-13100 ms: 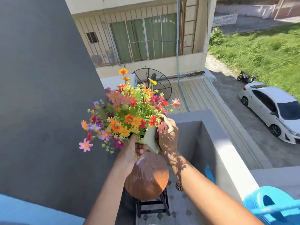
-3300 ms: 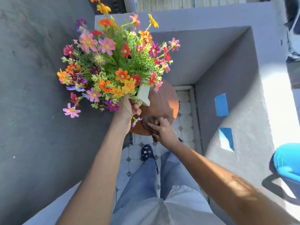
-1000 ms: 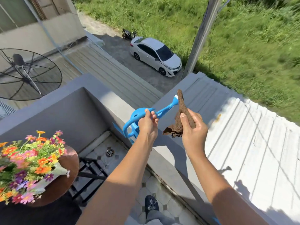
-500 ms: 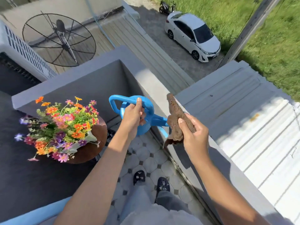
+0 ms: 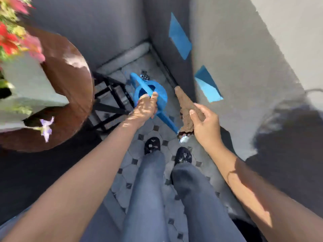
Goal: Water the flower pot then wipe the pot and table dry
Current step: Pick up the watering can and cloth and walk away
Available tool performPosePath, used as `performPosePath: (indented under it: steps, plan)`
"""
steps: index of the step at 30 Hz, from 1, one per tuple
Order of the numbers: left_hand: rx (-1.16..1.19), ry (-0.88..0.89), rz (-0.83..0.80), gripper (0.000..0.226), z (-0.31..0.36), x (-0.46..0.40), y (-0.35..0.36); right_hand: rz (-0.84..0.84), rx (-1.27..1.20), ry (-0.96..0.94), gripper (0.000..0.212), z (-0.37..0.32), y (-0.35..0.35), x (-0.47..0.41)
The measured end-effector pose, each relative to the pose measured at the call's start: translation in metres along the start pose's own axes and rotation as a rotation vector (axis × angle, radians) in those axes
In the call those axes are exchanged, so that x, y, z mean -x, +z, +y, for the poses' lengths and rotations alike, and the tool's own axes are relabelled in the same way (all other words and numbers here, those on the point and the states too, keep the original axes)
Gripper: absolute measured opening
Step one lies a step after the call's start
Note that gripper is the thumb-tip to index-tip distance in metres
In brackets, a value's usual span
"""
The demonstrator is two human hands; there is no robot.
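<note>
My left hand grips the handle of a blue watering can, held low over the tiled floor, its spout pointing back toward my feet. My right hand holds a brown cloth to the right of the can. The white flower pot with colourful flowers stands on the round brown table at the left, blurred and partly cut off by the frame edge.
A grey balcony wall with blue tape patches rises on the right. A floor drain sits in the corner beyond the can. The table's black metal legs stand left of the can. My shoes are on the tiles.
The view has swung down from the ledge to the floor. My left hand has carried the watering can down toward the tiles. My right hand still holds the cloth.
</note>
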State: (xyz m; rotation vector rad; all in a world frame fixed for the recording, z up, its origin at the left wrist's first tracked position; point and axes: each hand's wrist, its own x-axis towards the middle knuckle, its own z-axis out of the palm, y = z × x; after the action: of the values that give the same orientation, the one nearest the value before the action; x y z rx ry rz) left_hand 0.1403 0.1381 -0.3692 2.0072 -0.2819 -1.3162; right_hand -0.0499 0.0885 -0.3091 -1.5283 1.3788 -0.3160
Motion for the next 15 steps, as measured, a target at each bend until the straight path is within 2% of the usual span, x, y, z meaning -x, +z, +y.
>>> performPosePath:
  steps: [6, 8, 15]
  plan:
    - [-0.126, -0.123, -0.007, 0.035, -0.101, -0.159, 0.042, -0.118, 0.037, 0.104, 0.022, 0.118, 0.07, -0.084]
    - [-0.155, -0.129, 0.015, 0.041, -0.125, -0.197, 0.054, -0.096, 0.157, 0.084, 0.02, 0.138, 0.083, -0.107]
    - [-0.116, -0.194, -0.02, 0.05, -0.176, -0.28, 0.09, -0.103, 0.011, 0.16, 0.026, 0.195, 0.118, -0.169]
